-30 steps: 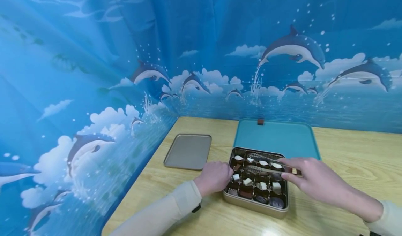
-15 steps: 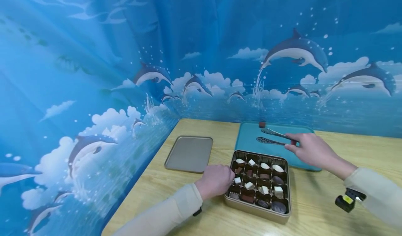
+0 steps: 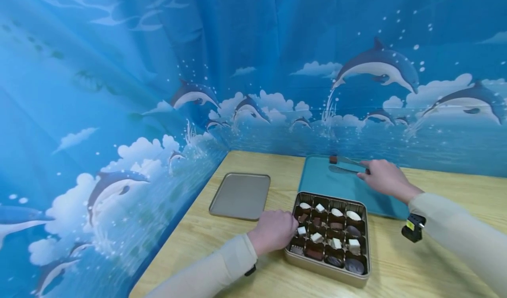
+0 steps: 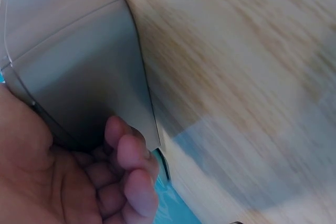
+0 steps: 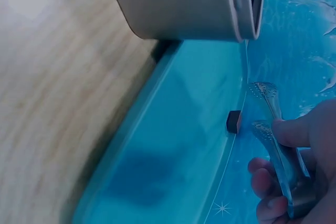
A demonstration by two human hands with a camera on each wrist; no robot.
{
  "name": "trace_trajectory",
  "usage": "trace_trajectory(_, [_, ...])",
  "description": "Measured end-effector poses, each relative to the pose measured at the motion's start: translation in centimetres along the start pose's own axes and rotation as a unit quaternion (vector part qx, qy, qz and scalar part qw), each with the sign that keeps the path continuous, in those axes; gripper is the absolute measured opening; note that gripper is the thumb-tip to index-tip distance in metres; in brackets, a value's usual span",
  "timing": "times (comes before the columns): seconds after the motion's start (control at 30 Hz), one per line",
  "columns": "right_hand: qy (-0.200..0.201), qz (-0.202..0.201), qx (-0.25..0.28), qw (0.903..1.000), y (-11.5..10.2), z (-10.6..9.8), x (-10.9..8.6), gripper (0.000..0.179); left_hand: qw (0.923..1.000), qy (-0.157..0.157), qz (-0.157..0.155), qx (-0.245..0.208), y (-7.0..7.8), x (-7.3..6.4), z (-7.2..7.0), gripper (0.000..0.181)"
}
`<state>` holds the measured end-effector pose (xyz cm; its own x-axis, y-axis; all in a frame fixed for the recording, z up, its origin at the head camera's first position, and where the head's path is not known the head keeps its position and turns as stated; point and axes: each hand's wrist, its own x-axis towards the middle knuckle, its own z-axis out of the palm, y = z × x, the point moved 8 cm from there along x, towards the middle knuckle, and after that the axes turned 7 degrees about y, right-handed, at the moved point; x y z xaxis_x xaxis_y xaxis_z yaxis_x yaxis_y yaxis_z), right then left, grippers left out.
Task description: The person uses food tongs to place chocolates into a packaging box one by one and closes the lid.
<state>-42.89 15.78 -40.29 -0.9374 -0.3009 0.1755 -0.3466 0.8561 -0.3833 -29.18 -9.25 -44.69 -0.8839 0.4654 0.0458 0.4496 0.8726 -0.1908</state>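
A rectangular metal tin (image 3: 326,271) holds dark and white chocolates (image 3: 354,266) in a divided insert. My left hand (image 3: 274,232) grips the tin at its left side. In the left wrist view, its curled fingers (image 4: 137,153) lie against the outer wall, thumb hidden. My right hand (image 3: 386,177) holds metal serving tongs (image 5: 286,163) with perforated tips over the turquoise tray (image 3: 317,179). The tong arms are spread apart. One brown square chocolate (image 3: 333,160) sits at the tray's far edge. The tongs' tips are right by it in the head view, with nothing between them.
A flat grey-brown metal lid (image 3: 240,196) lies left of the tin on the wooden table (image 3: 237,249). Behind the table hangs a blue dolphin-print curtain (image 3: 277,69). The tin stands just in front of the tray.
My right hand has carried the tongs from above the tin, away and up to the chocolate at the tray's far edge. My left hand stays at the tin.
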Motion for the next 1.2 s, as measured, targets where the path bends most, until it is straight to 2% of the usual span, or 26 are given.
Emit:
trace_trajectory(0.23, [-0.010, 0.015, 0.001, 0.9998, 0.8, 1.0, 2.1, 0.054, 0.9995, 0.014, 0.008, 0.028, 0.1, 0.0, -0.1, 0.035])
trace_trajectory(0.5, [-0.022, 0.026, 0.003, 0.9994, 1.3, 1.9, 3.5, 0.053, 0.9994, 0.015, 0.004, 0.030, 0.2, 0.1, 0.0, 0.036])
trace_trajectory(0.67, [-0.022, 0.027, -0.009, 0.9994, 1.2, 2.2, 4.2, 0.052, 0.9982, 0.020, 0.011, 0.055, 0.2, 0.1, 0.0, 0.034])
trace_trajectory(0.8, [-0.024, 0.025, -0.011, 0.9993, 1.3, 2.1, 4.2, 0.051, 0.9971, 0.025, 0.021, 0.068, 0.4, 0.1, -0.1, 0.032])
trace_trajectory(1.03, [-0.043, 0.019, 0.002, 0.9989, 1.2, 1.5, 3.5, 0.052, 0.9978, 0.004, 0.016, 0.064, 0.5, 0.1, 0.1, 0.028])
trace_trajectory(1.2, [-0.043, 0.023, -0.001, 0.9988, 1.3, 1.4, 3.5, 0.054, 0.9971, 0.001, 0.020, 0.074, 0.5, 0.1, 0.1, 0.027])
